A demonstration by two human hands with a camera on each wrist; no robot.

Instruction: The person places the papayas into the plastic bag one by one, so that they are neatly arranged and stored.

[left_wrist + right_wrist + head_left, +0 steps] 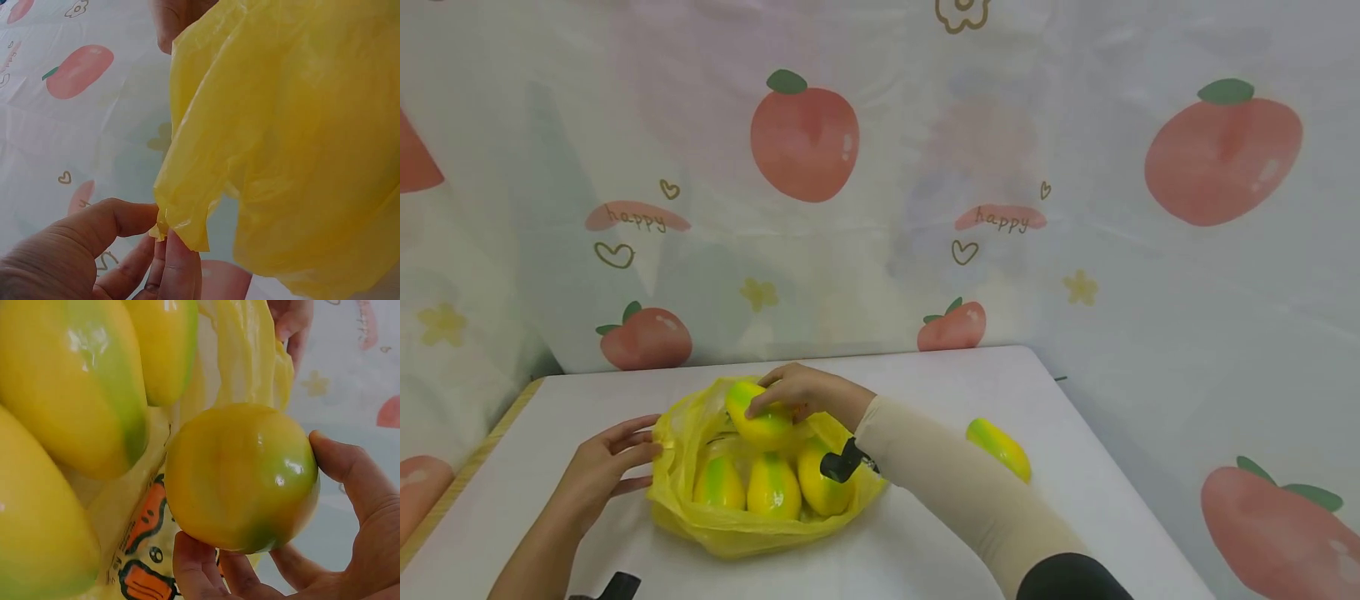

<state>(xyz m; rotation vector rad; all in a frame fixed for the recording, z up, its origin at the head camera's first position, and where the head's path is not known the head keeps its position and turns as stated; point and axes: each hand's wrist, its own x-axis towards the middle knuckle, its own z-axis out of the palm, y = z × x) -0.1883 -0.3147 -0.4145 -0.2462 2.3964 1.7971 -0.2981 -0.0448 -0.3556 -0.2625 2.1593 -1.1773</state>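
Observation:
A yellow plastic bag [737, 546] sits with its mouth spread wide on the white table. Inside lie several glossy yellow-green mangoes [773, 487]. My left hand [597, 467], on the bag's left side, pinches a bit of its edge between thumb and fingers, plainest in the left wrist view. Over the back of the opening, my right hand [808, 390] grips one mango [244, 478] by its sides, above the others. The bag hides part of the lower mangoes.
Another mango [1000, 448] lies on the table [925, 550], right of the bag and beyond the right forearm. Orange printed cartoon shapes [149, 581] show near the held mango. A fruit-patterned cloth [865, 250] hangs behind the table and at its sides.

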